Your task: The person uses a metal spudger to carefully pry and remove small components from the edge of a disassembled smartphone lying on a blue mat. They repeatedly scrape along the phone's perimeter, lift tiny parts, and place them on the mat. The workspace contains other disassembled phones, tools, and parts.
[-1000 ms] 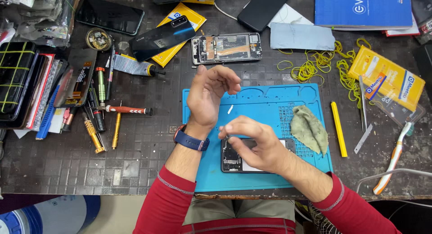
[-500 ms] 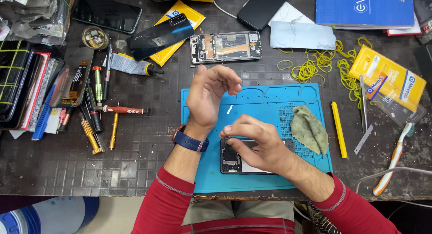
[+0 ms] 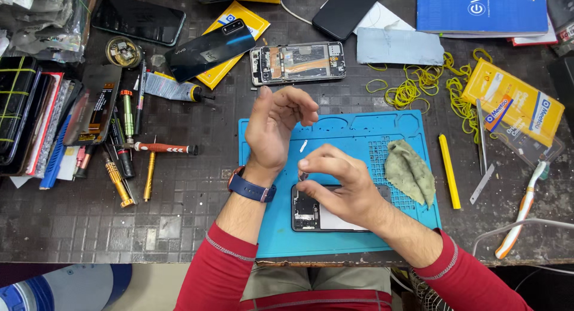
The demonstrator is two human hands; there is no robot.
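Right hand [image 3: 344, 188] pinches what looks like a tiny screw over my fragile, light opened phone [image 3: 317, 212], best held by its edges.

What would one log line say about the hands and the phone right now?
left hand: raised, empty | right hand: pinching tiny part over opened black phone | phone on blue rubber work mat

- A yellow marker [image 3: 449, 171] lies just right of the blue mat.
- A toothbrush [image 3: 522, 210] rests near the counter's [image 3: 179, 197] right edge.
- Yellow rubber bands [image 3: 418, 87] are scattered beside a yellow packet [image 3: 514, 102].
- An opened phone frame [image 3: 298, 62] lies above the mat.
- Screwdrivers [image 3: 140, 161] cluster at left.
- A blue box [image 3: 481, 11] sits top right.
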